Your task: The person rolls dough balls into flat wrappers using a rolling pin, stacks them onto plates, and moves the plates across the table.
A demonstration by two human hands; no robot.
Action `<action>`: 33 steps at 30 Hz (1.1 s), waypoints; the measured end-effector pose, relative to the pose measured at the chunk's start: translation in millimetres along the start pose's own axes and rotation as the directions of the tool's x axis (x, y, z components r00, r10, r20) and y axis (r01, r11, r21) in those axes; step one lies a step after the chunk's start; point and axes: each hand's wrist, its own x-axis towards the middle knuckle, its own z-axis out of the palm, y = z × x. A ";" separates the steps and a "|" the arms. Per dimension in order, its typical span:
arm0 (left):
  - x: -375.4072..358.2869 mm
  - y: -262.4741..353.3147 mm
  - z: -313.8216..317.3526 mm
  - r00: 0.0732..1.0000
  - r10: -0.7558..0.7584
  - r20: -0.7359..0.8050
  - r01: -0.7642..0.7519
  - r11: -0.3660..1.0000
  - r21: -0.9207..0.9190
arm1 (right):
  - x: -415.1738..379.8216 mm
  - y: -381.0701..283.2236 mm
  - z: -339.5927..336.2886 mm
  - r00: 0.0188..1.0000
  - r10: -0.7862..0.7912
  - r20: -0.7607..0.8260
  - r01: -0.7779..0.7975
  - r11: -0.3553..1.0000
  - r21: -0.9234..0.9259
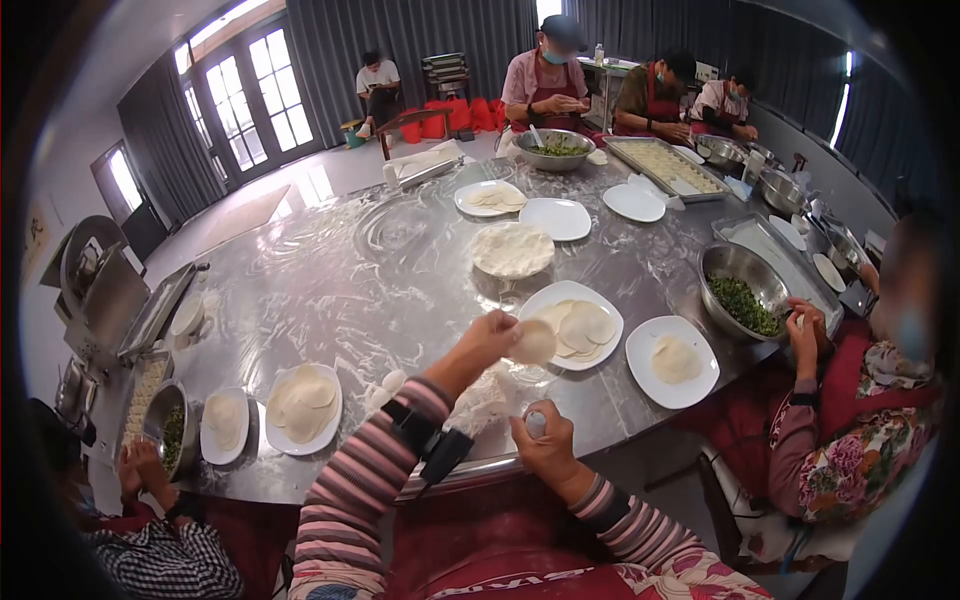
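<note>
My left hand (487,340) reaches over the steel table and pinches the edge of a thin round dough wrapper (535,342). Right behind the wrapper is a white square plate (612,345) with a pile of wrappers (585,328). My right hand (547,446) is closed around a short rolling pin (537,424) near the table's front edge. Between my hands lies a floury patch of dough or flour (482,402), partly hidden by my left forearm. Small pale dough pieces (393,380) sit left of that forearm.
Flour mound (512,250) behind my left hand; plates of wrappers at left (303,408) and right (672,362). Bowls of green filling (742,292) stand near co-workers on both sides. More people work across the steel table (350,260), beside a tray of dumplings (665,165).
</note>
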 end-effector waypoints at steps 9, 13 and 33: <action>-46.4 -35.2 -99.2 0.979 0.011 -0.202 0.105 0.826 0.554 | -3.9 3.1 -2.6 0.999 -0.040 0.012 0.040 0.999 0.006; -85.6 -45.9 -109.9 0.991 -0.019 -0.134 0.118 0.614 0.781 | 0.3 -3.0 -1.2 1.000 -0.027 0.005 0.027 0.999 0.019; -122.4 -63.2 -40.3 0.972 0.122 -0.202 0.005 0.844 0.536 | -13.3 27.8 0.7 0.978 0.205 0.025 -0.206 0.977 0.049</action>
